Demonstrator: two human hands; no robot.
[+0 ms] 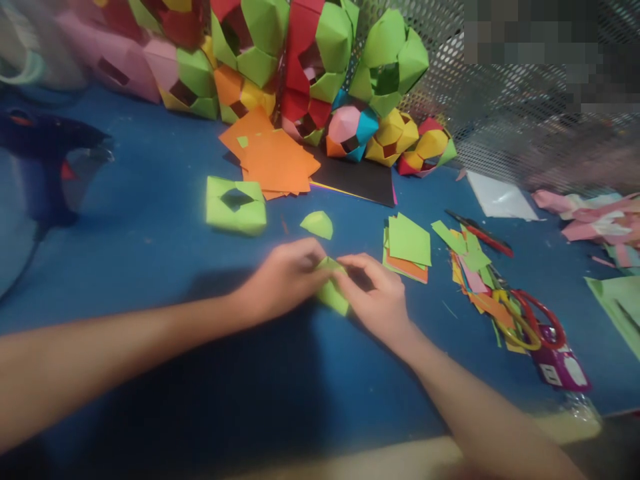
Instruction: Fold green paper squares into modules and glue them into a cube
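A small piece of lime-green paper [334, 297] is held between my two hands above the blue table. My left hand [287, 277] pinches its upper left side, fingers closed. On its right edge, the thumb and forefinger of my right hand [377, 293] grip the same paper. Just beyond my hands lies a folded green paper piece [317, 225], rounded on top. A green folded paper box shape [237, 207] with an opening in its top stands to the left. To the right rests a stack of green and orange paper squares [409, 241].
Folded paper balls [320, 53] in several colours line the back against a perforated metal panel [445, 40]. Orange sheets [277, 163] and black paper [355, 177] lie before them. A glue gun [43, 160] stands left. Scissors [540, 320], paper strips [475, 267] and a red-handled tool [483, 235] lie right.
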